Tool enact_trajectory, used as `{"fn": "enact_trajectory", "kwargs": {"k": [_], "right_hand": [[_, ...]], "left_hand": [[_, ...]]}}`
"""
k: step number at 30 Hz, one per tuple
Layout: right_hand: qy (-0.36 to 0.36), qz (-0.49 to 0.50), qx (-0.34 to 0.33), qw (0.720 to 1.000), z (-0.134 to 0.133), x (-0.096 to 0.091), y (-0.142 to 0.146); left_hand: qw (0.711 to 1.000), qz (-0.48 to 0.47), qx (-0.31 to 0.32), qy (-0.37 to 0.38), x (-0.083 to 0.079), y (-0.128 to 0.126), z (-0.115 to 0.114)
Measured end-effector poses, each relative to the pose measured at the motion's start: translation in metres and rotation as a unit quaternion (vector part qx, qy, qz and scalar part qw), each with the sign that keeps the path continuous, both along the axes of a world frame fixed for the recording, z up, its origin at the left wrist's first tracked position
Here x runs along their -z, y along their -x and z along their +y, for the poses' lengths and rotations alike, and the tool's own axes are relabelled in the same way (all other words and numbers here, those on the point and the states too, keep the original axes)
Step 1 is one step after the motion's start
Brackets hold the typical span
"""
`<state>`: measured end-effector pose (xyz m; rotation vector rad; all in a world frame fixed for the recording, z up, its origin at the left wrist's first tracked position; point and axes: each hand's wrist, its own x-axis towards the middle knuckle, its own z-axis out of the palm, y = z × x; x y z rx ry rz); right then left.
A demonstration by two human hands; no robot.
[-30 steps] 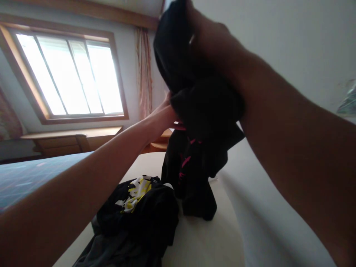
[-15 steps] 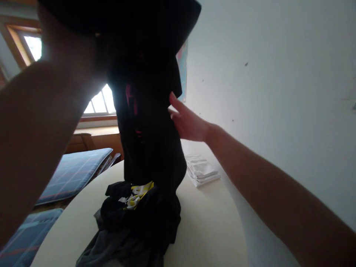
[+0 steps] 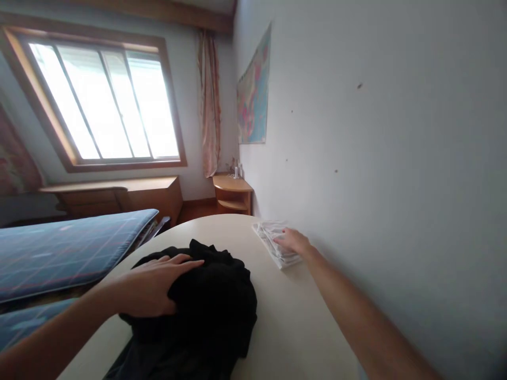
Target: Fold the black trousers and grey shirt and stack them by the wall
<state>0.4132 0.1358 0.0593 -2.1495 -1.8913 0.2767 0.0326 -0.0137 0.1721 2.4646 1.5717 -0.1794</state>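
A heap of black clothing [image 3: 222,301] lies bunched on the round cream table [image 3: 293,327], its lower part greyish. My left hand [image 3: 154,282] rests on the heap's left side, fingers stretched out and spread over the cloth. At the table's right edge, by the wall, is a flat stack of thin, white, crinkled plastic bags [image 3: 273,248]. My right hand [image 3: 293,241] reaches over this stack with bent fingers pressed on its top layer. The fingertips are small and partly hidden there.
The wall [image 3: 376,211] rises right beside the table. Beds with blue plaid mattresses [image 3: 79,245] stand to the left. Beyond are a wooden desk [image 3: 154,192], a corner shelf [image 3: 233,183], a window [image 3: 106,105], a curtain [image 3: 209,105] and a wall map [image 3: 255,95].
The black garment held up before me has come down onto the heap, covering the yellow-and-white print. My left hand has lowered with it. My right hand has moved from the garment to the white stack.
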Motion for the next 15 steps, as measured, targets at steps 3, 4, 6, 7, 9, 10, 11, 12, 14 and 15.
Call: {"fn": "enact_trajectory", "kwargs": {"k": [3, 4, 6, 7, 9, 10, 11, 12, 14, 15], "right_hand": [[-0.012, -0.028, 0.032, 0.999, -0.002, 0.026, 0.002], [-0.018, -0.032, 0.038, 0.999, -0.002, 0.031, 0.004], [-0.026, -0.032, 0.045, 0.998, 0.0, 0.033, 0.005], [-0.03, -0.028, 0.048, 0.998, 0.001, 0.03, 0.005], [-0.045, -0.02, 0.053, 0.997, 0.005, 0.017, 0.003], [-0.058, -0.016, 0.057, 0.997, 0.007, 0.007, 0.002], [-0.075, -0.014, 0.06, 0.995, 0.008, -0.006, 0.001], [-0.095, -0.012, 0.062, 0.993, 0.01, -0.021, 0.001], [-0.146, -0.004, 0.057, 0.988, 0.011, -0.057, 0.003], [-0.182, 0.007, 0.052, 0.982, 0.01, -0.076, 0.006]], "left_hand": [[1.0, -0.001, -0.004, 0.03, -0.014, 0.006, 0.002], [1.0, -0.009, -0.005, 0.023, -0.022, 0.007, 0.005], [0.999, -0.041, -0.002, -0.01, -0.033, 0.008, 0.013], [0.998, -0.064, -0.002, -0.028, -0.035, 0.007, 0.017], [0.993, -0.11, -0.008, -0.04, -0.032, 0.006, 0.03], [0.991, -0.126, -0.014, -0.039, -0.028, 0.006, 0.037], [0.99, -0.132, -0.023, -0.038, -0.024, 0.006, 0.044], [0.99, -0.128, -0.035, -0.041, -0.019, 0.006, 0.053], [0.99, -0.105, -0.067, -0.067, -0.011, 0.008, 0.069], [0.988, -0.098, -0.082, -0.085, -0.008, 0.007, 0.077]]}}
